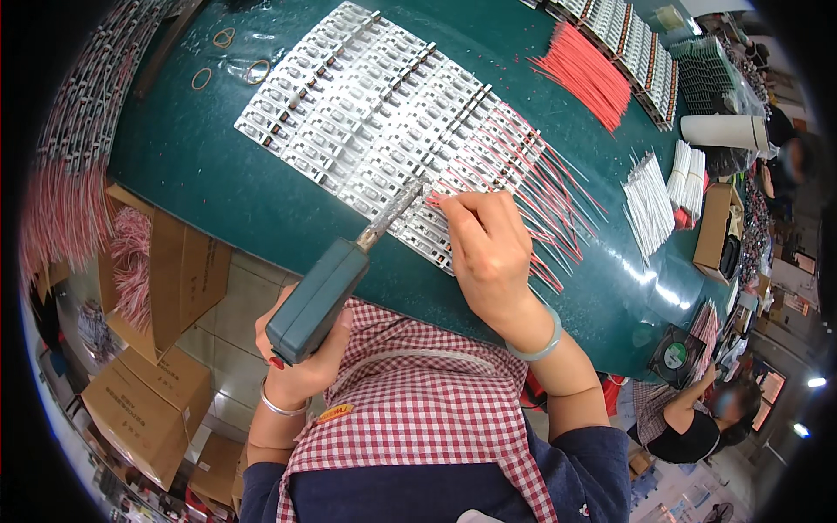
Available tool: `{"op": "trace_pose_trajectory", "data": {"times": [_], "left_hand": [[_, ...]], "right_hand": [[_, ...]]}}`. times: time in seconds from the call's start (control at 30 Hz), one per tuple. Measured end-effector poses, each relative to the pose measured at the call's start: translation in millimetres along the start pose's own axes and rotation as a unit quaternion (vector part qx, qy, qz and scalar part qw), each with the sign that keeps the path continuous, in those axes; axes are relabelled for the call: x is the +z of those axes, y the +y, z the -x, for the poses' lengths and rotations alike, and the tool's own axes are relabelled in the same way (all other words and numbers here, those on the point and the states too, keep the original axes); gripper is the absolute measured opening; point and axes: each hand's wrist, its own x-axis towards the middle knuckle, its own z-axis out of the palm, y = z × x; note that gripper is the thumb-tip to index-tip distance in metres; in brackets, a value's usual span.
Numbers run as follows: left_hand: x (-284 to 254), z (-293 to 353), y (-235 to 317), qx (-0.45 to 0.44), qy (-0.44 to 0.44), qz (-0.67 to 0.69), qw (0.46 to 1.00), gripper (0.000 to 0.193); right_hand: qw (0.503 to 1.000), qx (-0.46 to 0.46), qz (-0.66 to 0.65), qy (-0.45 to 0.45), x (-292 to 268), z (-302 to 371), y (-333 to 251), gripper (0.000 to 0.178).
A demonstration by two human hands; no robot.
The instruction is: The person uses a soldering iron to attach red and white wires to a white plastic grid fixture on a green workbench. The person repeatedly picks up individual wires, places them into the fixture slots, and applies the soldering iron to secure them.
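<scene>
My left hand is wrapped round the grip of a dark green soldering gun. Its metal barrel points up and right, and the tip is at the board panel, close to my right fingertips. With thumb and forefinger together, my right hand pinches a red wire over the panel. The white panel of small circuit boards lies slanted on the table. Red and white wires fan out from its right-hand part, some passing beside and behind my right hand.
The green table also bears a red wire bundle, white wire bundles, rubber bands and more board panels. Wired boards hang at the left above cardboard boxes. Another person sits at lower right.
</scene>
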Motion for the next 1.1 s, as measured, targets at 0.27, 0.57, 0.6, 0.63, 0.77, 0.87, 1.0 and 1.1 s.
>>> {"op": "trace_pose_trajectory", "data": {"times": [0.27,0.57,0.6,0.63,0.77,0.87,1.0,1.1], "left_hand": [[-0.8,-1.1,-0.1,0.022,-0.025,-0.017,0.999,0.024],[-0.6,-2.9,3.6,0.017,-0.025,-0.017,0.999,0.02],[-0.9,-2.7,3.5,0.016,-0.026,-0.019,0.999,0.02],[-1.4,-2.3,3.4,0.015,-0.028,-0.021,0.999,0.021],[-0.8,5.7,-3.7,-0.01,0.0,-0.005,1.0,0.023],[-1.2,12.5,-10.1,-0.032,0.023,0.015,0.999,0.026],[-2.4,13.4,-9.3,-0.027,0.018,0.019,0.999,0.026],[-3.4,13.6,-7.8,-0.024,0.017,0.021,0.999,0.027]], "right_hand": [[1.0,-0.006,0.018,-0.021,-1.2,-1.1,-2.0,0.027],[0.999,-0.01,0.028,-0.038,-2.8,-4.0,-3.3,0.022],[0.999,-0.009,0.03,-0.041,-3.5,-4.6,-3.8,0.022],[0.999,-0.009,0.031,-0.043,-4.2,-5.3,-4.3,0.022],[0.999,-0.011,0.031,-0.044,-4.5,-4.9,-3.8,0.022],[0.998,-0.01,0.036,-0.046,-4.9,-5.2,-4.3,0.023],[0.999,-0.005,0.03,-0.045,-3.6,-4.3,-3.9,0.027],[1.0,-0.007,0.013,-0.02,-1.7,-2.4,-3.8,0.028]]}}
